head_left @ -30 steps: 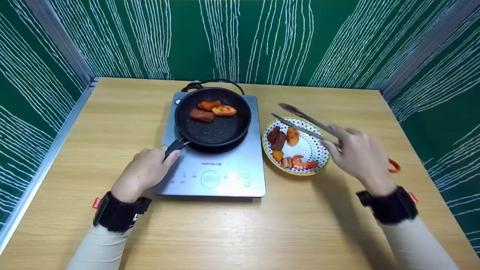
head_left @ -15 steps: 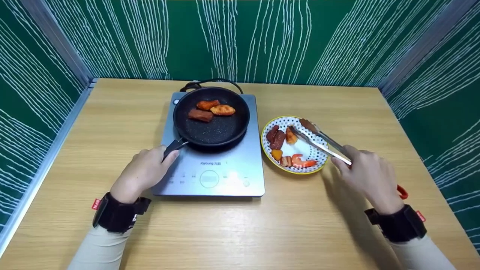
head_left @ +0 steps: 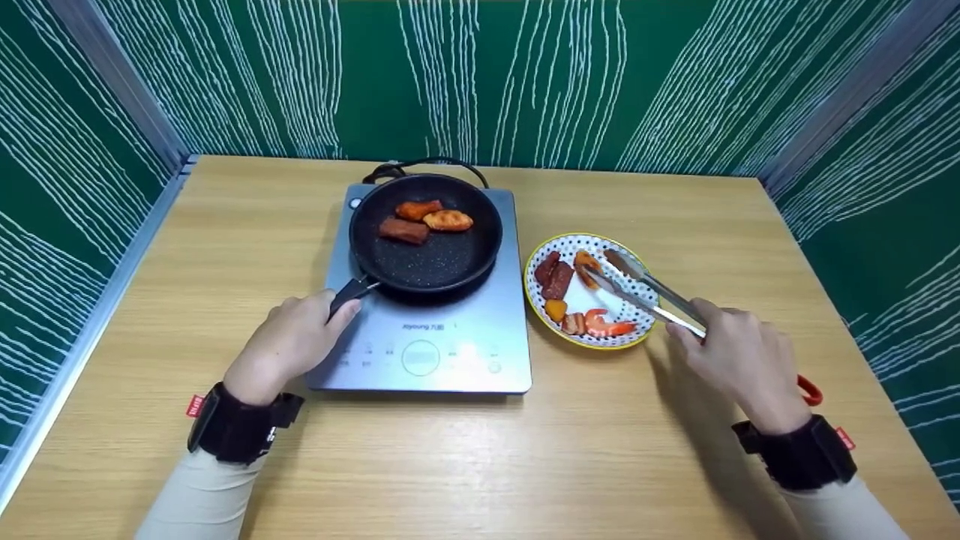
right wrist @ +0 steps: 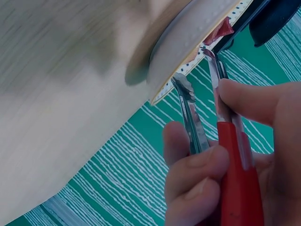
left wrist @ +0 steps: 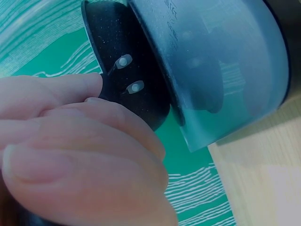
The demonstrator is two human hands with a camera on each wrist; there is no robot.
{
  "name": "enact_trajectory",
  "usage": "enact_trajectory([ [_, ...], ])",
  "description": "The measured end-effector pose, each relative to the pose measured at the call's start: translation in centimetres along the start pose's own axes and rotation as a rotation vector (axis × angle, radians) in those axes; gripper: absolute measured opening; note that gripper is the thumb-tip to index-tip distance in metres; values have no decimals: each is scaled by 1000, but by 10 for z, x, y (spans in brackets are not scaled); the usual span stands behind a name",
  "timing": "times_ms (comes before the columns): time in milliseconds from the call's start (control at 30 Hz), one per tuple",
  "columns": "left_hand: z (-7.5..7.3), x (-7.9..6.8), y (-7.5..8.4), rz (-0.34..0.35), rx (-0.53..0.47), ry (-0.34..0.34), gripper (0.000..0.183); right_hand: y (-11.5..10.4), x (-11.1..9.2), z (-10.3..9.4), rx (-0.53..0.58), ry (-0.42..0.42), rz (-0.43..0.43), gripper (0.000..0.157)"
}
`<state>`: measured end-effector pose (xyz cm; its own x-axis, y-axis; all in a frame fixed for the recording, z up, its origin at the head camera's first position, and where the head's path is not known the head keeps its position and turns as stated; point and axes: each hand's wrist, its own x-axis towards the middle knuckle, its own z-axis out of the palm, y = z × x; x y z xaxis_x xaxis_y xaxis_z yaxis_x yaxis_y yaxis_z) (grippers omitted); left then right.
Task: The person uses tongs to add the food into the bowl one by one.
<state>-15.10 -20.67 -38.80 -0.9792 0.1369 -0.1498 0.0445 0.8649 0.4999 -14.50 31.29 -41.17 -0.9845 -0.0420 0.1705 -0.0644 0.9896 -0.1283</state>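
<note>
My left hand grips the black handle of a frying pan; its curled fingers show large in the left wrist view. Three food pieces lie in the pan: a drumstick-like piece, a golden oval piece and a brown meat block. My right hand holds metal tongs, whose red handle shows in the right wrist view. The tongs' arms are spread over a dotted plate. One tip touches an orange-brown piece; the other is right of it.
The pan stands on a silver induction cooker with a black cord behind. Also on the plate are dark meat pieces, a yellow chunk, a striped meat piece and a shrimp. Green patterned walls enclose the wooden table.
The right hand has moved toward me and lowered the tongs from above the plate to the orange-brown piece, which has turned slightly. The left hand and pan have stayed in place.
</note>
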Motion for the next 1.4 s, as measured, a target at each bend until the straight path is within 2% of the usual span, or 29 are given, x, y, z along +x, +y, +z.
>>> enact_trajectory([
  [200, 0, 0, 0, 1, -9, -8, 42, 7, -1, -5, 2, -35, 24, 64],
  [367, 0, 0, 0, -5, -2, -3, 43, 2, -1, -2, 2, -31, -3, 66],
  [467, 1, 0, -1, -9, -3, 2, 44, -1, 2, 1, -15, -11, -13, 58],
  [700, 1, -1, -1, -11, -13, -3, 43, -4, 8, 6, -43, -8, -22, 54],
  [1233, 0, 0, -1, -20, -13, -13, 43, 3, 8, 9, -77, 48, -92, 38],
  [1400, 1, 0, -1, 6, 29, 8, 43, 8, 6, 11, -92, 92, -132, 30],
])
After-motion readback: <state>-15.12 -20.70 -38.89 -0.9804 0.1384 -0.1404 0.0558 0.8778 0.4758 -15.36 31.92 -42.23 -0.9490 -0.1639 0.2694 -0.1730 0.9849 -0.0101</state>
